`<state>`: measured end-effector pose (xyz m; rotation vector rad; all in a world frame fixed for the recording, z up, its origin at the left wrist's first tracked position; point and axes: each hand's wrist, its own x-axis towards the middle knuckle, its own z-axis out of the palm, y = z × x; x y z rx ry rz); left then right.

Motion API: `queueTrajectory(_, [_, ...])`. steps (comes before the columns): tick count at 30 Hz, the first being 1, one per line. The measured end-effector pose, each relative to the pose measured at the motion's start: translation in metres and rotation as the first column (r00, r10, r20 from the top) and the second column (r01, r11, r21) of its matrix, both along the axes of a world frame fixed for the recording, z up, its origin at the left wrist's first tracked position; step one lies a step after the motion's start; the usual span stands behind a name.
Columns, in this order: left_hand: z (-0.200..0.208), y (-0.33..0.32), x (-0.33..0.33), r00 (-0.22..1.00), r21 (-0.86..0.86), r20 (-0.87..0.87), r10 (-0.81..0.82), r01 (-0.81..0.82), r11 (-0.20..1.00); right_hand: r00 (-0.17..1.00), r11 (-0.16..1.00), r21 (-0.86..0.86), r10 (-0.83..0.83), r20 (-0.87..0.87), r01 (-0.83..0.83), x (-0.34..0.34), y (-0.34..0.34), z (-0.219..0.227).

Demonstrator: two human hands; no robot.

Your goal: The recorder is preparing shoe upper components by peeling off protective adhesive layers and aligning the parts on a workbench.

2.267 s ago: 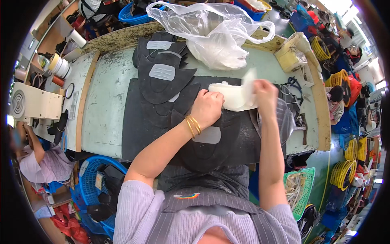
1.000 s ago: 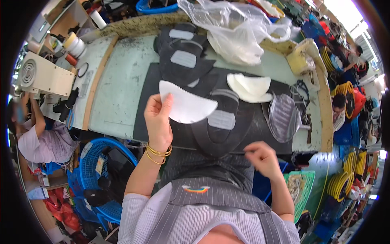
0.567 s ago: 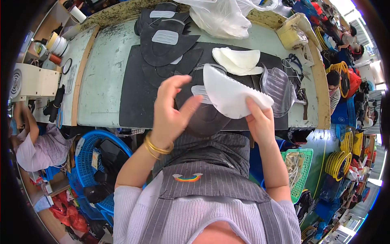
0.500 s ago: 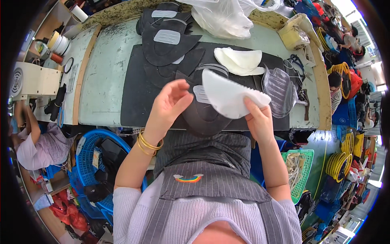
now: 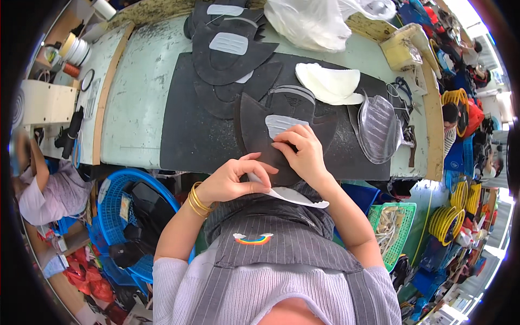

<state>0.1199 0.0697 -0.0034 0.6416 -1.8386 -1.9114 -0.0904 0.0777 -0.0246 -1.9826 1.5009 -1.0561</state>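
A broad bench [image 5: 143, 103] fills the middle of the room, its pale green top scuffed and speckled with dark marks. A stained raised edge [image 5: 162, 14] runs along the far side, and a wooden strip [image 5: 112, 92] divides off the left end, where a cream machine [image 5: 49, 103] stands. A blue basket [image 5: 176, 197] sits below the bench at left; a green basket [image 5: 411, 230] stands at right. Beyond it, a shiny green floor [image 5: 425, 197] carries a thin yellow line [image 5: 422, 233], with stacked yellow baskets [image 5: 447, 223] alongside. Strong white light [image 5: 455, 13] glares at upper right; the room's outer edges bend and blur.
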Motion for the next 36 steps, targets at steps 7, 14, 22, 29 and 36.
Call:
queueTrajectory(7, [0.004, 0.004, -0.007, 0.995, -0.092, 0.102, 0.011, -0.002, 0.996, 0.950, 0.991, -0.131, -0.072, -0.302, 0.034, 0.012, -0.003, -0.003])
queueTrajectory(14, [0.014, 0.015, 0.004, 0.994, -0.015, -0.084, 0.072, -0.073, 0.997, 0.735, 0.968, 0.249, -0.160, 0.659, -0.012, -0.047, 0.064, 0.033])
queueTrajectory(22, [0.037, 0.009, -0.024, 0.964, 0.162, -0.028, 0.263, -0.255, 0.953, 0.775, 0.840, 0.436, -0.031, 0.631, -0.322, -0.075, 0.120, 0.034])
queueTrajectory(29, [0.001, -0.026, -0.029, 0.899, -0.026, 0.125, 0.421, -0.421, 0.907, 0.790, 0.895, 0.444, -0.241, 0.564, -0.043, -0.042, 0.047, 0.018])
queueTrajectory(36, [-0.013, -0.032, -0.019, 0.902, 0.129, 0.177, 0.394, -0.418, 0.899, 0.848, 0.831, 0.548, -0.214, 0.484, -0.102, -0.038, 0.060, 0.010])
